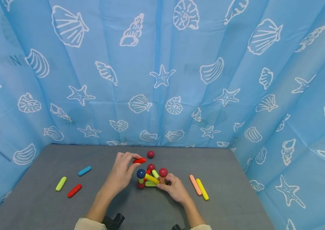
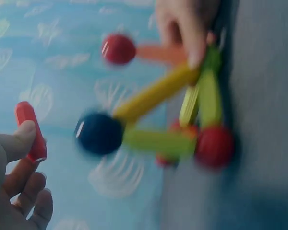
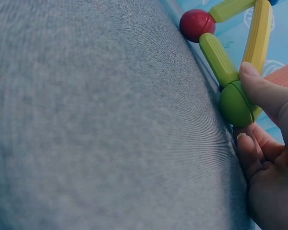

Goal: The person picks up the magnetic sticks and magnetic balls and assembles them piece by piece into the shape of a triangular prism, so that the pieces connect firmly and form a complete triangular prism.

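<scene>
Nearest me, to the right of the blue ball (image 1: 140, 173), my right hand (image 1: 175, 187) had its fingers curled about the green ball (image 3: 236, 104), the thumb against the foot of the yellow rod (image 1: 152, 179), which sloped up to the blue ball. I judged that hold to be the anchor: firm enough to stop the corner sliding on the desk (image 1: 222, 207), light enough not to twist the yellow rod off its ends. Well to the right of the blue ball lay a loose yellow rod (image 1: 202, 189), and well to its left a loose red rod (image 1: 74, 190). Directly under the blue ball, a lime rod (image 2: 158, 143) ran down to a lower red ball (image 1: 140, 185), a post that a careless knuckle could have knocked. My left hand (image 1: 121, 169), left of the blue ball, held the short red rod (image 1: 140, 160) in a narrow pinch, just beyond that ball and apart from it. Working well, I thought, meant keeping one tip bare, moving slowly, and lining the rod up before any contact. Farther beyond the blue ball sat a loose red ball (image 1: 150, 154), liable to roll if brushed, and behind it hung the curtain (image 1: 148, 57).
</scene>
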{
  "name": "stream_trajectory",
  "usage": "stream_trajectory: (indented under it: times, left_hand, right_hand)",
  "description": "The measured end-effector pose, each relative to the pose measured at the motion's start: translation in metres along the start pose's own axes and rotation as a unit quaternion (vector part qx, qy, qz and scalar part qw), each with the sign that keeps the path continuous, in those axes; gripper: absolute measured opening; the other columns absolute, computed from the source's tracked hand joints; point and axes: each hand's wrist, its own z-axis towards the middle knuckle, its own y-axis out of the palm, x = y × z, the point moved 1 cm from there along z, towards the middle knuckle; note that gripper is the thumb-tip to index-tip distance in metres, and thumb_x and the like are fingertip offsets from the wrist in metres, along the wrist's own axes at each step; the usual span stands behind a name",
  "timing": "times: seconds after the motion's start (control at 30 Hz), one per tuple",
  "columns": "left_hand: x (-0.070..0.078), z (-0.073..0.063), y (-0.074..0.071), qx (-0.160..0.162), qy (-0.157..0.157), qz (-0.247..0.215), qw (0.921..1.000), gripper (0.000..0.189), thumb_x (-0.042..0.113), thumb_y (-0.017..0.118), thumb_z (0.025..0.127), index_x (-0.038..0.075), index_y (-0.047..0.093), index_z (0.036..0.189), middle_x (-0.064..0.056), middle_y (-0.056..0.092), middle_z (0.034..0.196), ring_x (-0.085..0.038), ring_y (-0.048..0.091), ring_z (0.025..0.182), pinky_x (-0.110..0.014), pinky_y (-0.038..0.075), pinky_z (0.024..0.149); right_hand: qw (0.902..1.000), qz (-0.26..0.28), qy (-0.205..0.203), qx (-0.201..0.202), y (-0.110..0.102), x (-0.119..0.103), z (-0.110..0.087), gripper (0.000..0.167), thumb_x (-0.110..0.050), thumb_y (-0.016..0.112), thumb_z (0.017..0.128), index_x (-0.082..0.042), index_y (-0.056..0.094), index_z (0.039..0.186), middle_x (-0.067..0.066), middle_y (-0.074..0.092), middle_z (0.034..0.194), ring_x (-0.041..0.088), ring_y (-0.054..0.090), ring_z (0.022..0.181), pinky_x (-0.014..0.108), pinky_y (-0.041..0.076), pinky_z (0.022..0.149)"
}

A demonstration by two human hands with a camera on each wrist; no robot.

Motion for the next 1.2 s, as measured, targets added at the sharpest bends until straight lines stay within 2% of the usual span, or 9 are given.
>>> stream_trajectory:
  times: [0.13, 0.3, 0.53, 0.67, 0.8, 0.9, 1.0, 1.1, 1.2]
  left_hand:
    - [0.012, 0.001, 0.023, -0.034, 0.002, -0.016, 0.9993, 0.023, 0.025, 0.075, 0.093, 0.023, 0.070, 0.115, 0.007, 0.067, 0.109, -0.012, 0.043, 0.104, -0.030, 0.047, 0.078]
    - [0.011, 0.001, 0.040, -0.051, 0.000, -0.026, 0.9984, 0.021, 0.024, 0.074, 0.093, 0.024, 0.070, 0.114, 0.010, 0.066, 0.107, -0.013, 0.044, 0.106, -0.032, 0.047, 0.080]
    - [0.008, -0.003, 0.047, -0.065, 0.025, -0.006, 0.9975, 0.022, 0.023, 0.076, 0.091, 0.025, 0.072, 0.112, 0.010, 0.065, 0.104, -0.013, 0.042, 0.104, -0.036, 0.043, 0.085]
    - [0.011, -0.005, 0.049, -0.053, 0.063, 0.038, 0.9959, 0.023, 0.021, 0.080, 0.087, 0.022, 0.073, 0.109, 0.006, 0.065, 0.101, -0.017, 0.043, 0.101, -0.040, 0.040, 0.086]
    - [0.012, -0.008, 0.054, -0.037, 0.071, 0.067, 0.9945, 0.023, 0.021, 0.082, 0.086, 0.021, 0.074, 0.108, 0.005, 0.065, 0.101, -0.018, 0.044, 0.101, -0.039, 0.039, 0.086]
    - [0.012, -0.011, 0.054, -0.032, 0.032, 0.047, 0.9979, 0.031, 0.023, 0.082, 0.086, 0.021, 0.073, 0.115, 0.004, 0.063, 0.108, -0.017, 0.044, 0.104, -0.038, 0.043, 0.086]
    - [0.007, -0.019, 0.051, -0.029, -0.048, 0.029, 0.9980, 0.046, 0.027, 0.083, 0.086, 0.017, 0.066, 0.128, 0.000, 0.061, 0.119, -0.019, 0.046, 0.107, -0.040, 0.047, 0.088]
    - [-0.003, -0.031, 0.048, -0.059, -0.143, 0.026, 0.9876, 0.062, 0.032, 0.083, 0.087, 0.011, 0.057, 0.138, -0.005, 0.062, 0.124, -0.023, 0.051, 0.109, -0.045, 0.049, 0.091]
    - [-0.015, -0.041, 0.049, -0.120, -0.203, 0.020, 0.9717, 0.070, 0.035, 0.082, 0.087, 0.003, 0.053, 0.142, -0.011, 0.066, 0.125, -0.030, 0.057, 0.113, -0.051, 0.050, 0.094]
  right_hand:
    - [1.0000, 0.002, -0.001, -0.004, 0.002, 0.009, 0.003, 0.012, -0.027, 0.077, 0.091, -0.017, 0.077, 0.098, 0.001, 0.069, 0.112, 0.010, 0.058, 0.098, 0.024, 0.047, 0.085]
    - [0.9999, 0.007, -0.006, -0.007, 0.001, 0.009, 0.004, 0.014, -0.028, 0.078, 0.091, -0.017, 0.077, 0.098, 0.002, 0.068, 0.111, 0.009, 0.057, 0.096, 0.024, 0.046, 0.084]
    - [1.0000, 0.005, -0.005, -0.005, -0.001, 0.008, 0.003, 0.017, -0.027, 0.078, 0.090, -0.018, 0.078, 0.105, 0.002, 0.068, 0.111, 0.012, 0.058, 0.098, 0.024, 0.046, 0.085]
    - [1.0000, 0.003, -0.005, -0.007, -0.002, 0.008, 0.004, 0.016, -0.027, 0.078, 0.090, -0.017, 0.078, 0.103, 0.002, 0.068, 0.110, 0.013, 0.057, 0.098, 0.025, 0.045, 0.084]
    - [1.0000, -0.003, -0.002, -0.008, -0.002, 0.009, 0.004, 0.015, -0.029, 0.078, 0.090, -0.016, 0.077, 0.100, 0.002, 0.068, 0.110, 0.012, 0.057, 0.097, 0.025, 0.044, 0.083]
    - [0.9999, -0.009, 0.002, -0.008, -0.002, 0.010, 0.005, 0.017, -0.029, 0.078, 0.091, -0.016, 0.077, 0.101, 0.003, 0.068, 0.111, 0.013, 0.057, 0.098, 0.026, 0.045, 0.084]
    - [0.9997, -0.025, 0.000, -0.003, 0.000, 0.008, 0.004, 0.017, -0.030, 0.077, 0.091, -0.016, 0.077, 0.102, 0.002, 0.069, 0.112, 0.014, 0.059, 0.100, 0.027, 0.047, 0.086]
    - [0.9987, -0.049, -0.007, 0.009, 0.003, 0.003, 0.000, 0.016, -0.029, 0.079, 0.090, -0.016, 0.074, 0.096, 0.002, 0.069, 0.109, 0.014, 0.061, 0.098, 0.026, 0.049, 0.085]
    - [0.9966, -0.080, -0.013, 0.013, 0.006, -0.004, -0.006, 0.018, -0.031, 0.081, 0.088, -0.017, 0.072, 0.093, -0.001, 0.068, 0.103, 0.012, 0.061, 0.092, 0.023, 0.049, 0.080]
